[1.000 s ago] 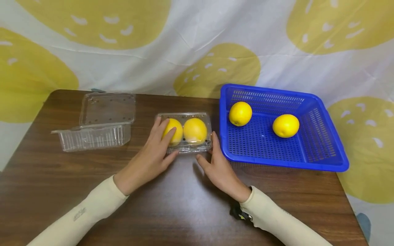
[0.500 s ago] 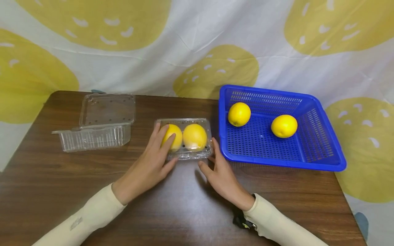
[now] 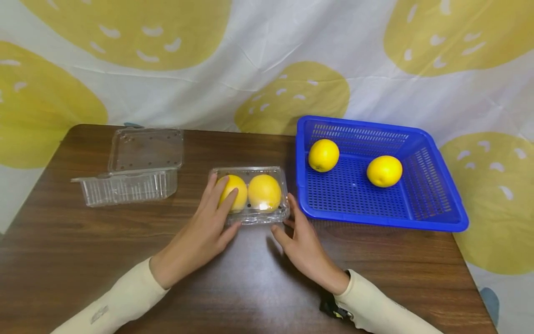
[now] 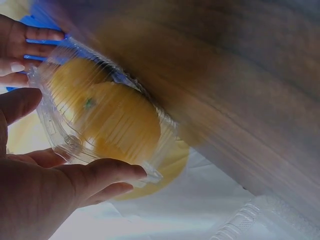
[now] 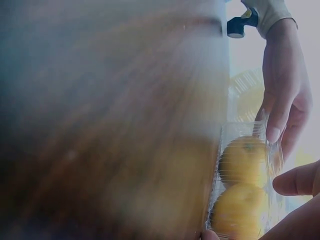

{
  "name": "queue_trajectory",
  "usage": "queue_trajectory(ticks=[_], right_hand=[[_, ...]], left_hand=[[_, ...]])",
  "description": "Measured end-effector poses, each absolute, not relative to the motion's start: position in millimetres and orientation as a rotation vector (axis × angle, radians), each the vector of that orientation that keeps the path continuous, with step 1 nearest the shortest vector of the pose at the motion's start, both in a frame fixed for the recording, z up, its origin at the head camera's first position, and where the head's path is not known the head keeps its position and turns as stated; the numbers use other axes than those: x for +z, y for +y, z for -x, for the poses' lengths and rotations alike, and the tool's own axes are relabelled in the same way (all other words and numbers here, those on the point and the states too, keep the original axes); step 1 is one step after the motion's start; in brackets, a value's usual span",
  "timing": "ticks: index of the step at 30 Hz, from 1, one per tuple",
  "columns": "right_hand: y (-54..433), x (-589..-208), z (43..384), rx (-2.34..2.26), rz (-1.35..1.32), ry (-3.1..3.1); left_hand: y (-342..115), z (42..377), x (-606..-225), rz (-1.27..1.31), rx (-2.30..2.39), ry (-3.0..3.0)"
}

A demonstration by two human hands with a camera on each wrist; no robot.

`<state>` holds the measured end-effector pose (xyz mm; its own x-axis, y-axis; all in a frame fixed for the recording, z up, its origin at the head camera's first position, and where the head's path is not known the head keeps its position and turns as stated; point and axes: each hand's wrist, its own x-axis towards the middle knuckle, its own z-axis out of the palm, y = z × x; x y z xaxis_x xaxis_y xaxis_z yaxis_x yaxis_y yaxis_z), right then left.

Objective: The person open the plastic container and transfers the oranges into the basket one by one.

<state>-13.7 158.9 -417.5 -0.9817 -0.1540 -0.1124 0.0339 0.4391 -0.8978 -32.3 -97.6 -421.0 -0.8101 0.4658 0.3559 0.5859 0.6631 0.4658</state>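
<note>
A clear plastic clamshell box (image 3: pixel 263 218) with its lid down sits mid-table, two yellow, orange-like fruits (image 3: pixel 264 192) side by side inside. My left hand (image 3: pixel 200 236) rests on its left part, fingers spread over the lid and side, thumb along the front edge. In the left wrist view those fingers (image 4: pixel 110 172) lie fairly straight against the box. At the right end my right hand (image 3: pixel 306 243) touches the box's side with extended fingers, its thumb near the front corner. The right wrist view shows both fruits (image 5: pixel 240 210) through the ribbed wall.
A blue basket (image 3: pixel 384 223) close to the right of the box holds two more such fruits (image 3: pixel 323 155). A second clear clamshell (image 3: pixel 133 188) stands open and unfilled at the table's left. Behind the brown table (image 3: pixel 200 301) hangs a white-and-yellow patterned cloth (image 3: pixel 187 97).
The closed box with its two fruits has slid toward me, with both hands moving along with it. The basket and the open clamshell stay in place.
</note>
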Motion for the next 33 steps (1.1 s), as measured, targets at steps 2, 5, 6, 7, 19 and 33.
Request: queue_trajectory(ticks=[2, 5, 6, 7, 19, 33], right_hand=[[159.3, -417.5, 12.3, -1.586, 0.111, 2.507], [159.5, -417.5, 10.9, -1.609, 0.116, 2.506], [159.6, -417.5, 10.5, -1.614, 0.118, 2.507], [159.7, -417.4, 10.1, -1.619, 0.117, 2.509], [161.8, -416.6, 5.2, -1.667, 0.084, 2.501], [163.1, -419.3, -3.2, -1.702, 0.116, 2.518]], left_hand=[[-97.4, 31.0, -420.8, 0.849, -0.856, -2.685], [-97.4, 28.8, -420.6, 0.839, -0.848, -2.697], [-97.3, 28.0, -420.5, 0.838, -0.844, -2.698], [-97.4, 27.2, -420.4, 0.837, -0.842, -2.699], [-97.3, 18.0, -420.2, 0.855, -0.828, -2.674], [-98.5, 9.6, -419.0, 0.868, -0.828, -2.668]])
